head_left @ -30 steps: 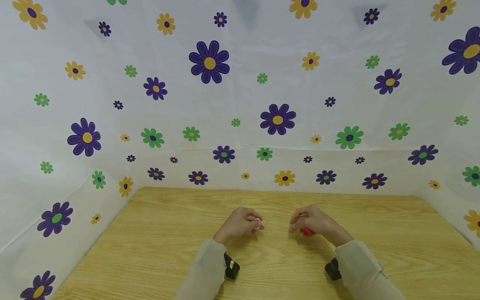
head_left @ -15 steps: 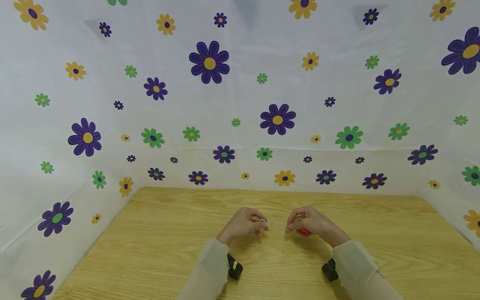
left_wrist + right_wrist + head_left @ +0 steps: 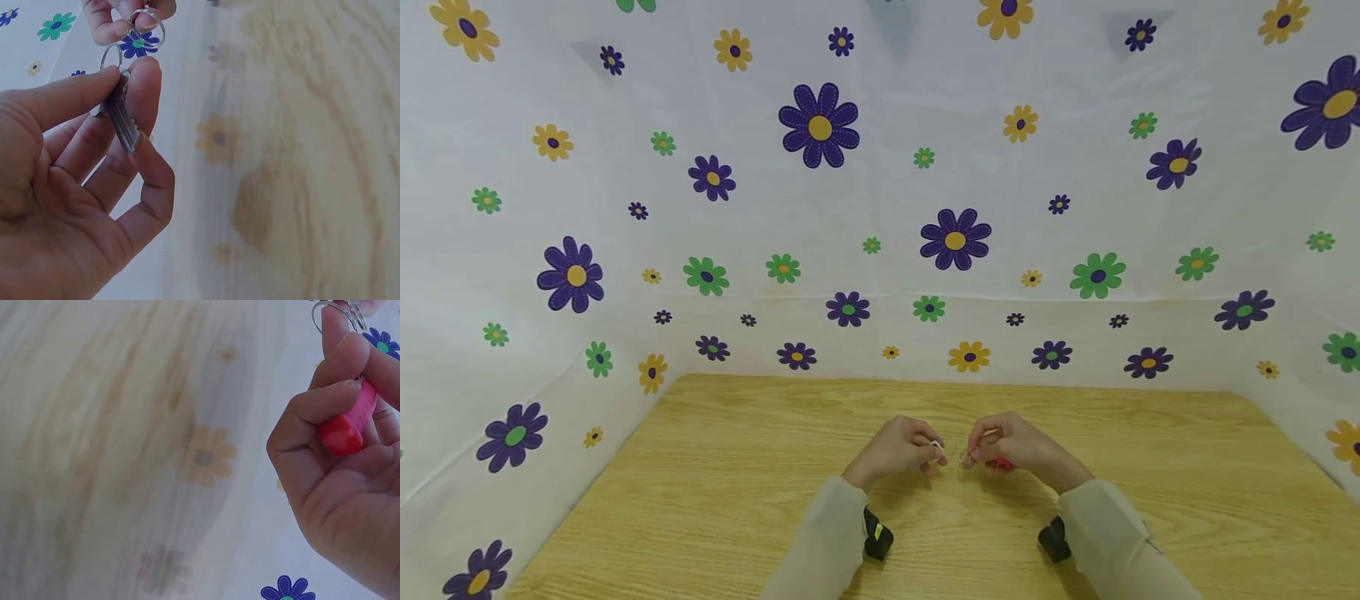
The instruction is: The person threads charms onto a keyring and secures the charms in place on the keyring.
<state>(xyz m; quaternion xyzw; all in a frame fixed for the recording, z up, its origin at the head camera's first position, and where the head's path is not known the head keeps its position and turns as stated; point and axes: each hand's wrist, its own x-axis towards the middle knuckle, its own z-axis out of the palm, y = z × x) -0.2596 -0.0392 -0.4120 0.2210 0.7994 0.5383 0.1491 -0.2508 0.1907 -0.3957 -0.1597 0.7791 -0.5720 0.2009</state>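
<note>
Between thumb and fingers my left hand (image 3: pixel 891 450) pinches a metal key (image 3: pixel 122 115), its toothed blade slanting down across the fingers in the left wrist view. A small ring (image 3: pixel 111 44) stands up from the key's head. Facing it, my right hand (image 3: pixel 1026 446) pinches a silver split ring (image 3: pixel 315 317) by one side, and the ring's loop sticks out toward the left hand. A pink and red charm (image 3: pixel 344 431) hangs inside the right hand's curled fingers, partly hidden. The two rings are close together above the table.
The wood-grain table (image 3: pixel 737 475) lies under both hands. Behind it and at both sides hangs a white cloth (image 3: pixel 880 192) printed with flowers. Black wrist cameras sit under both cuffs, the left camera (image 3: pixel 877 537) and the right camera (image 3: pixel 1055 540).
Both hands have moved toward each other, the left to the right and the right to the left, so the gap between them is narrower. Each keeps its grip.
</note>
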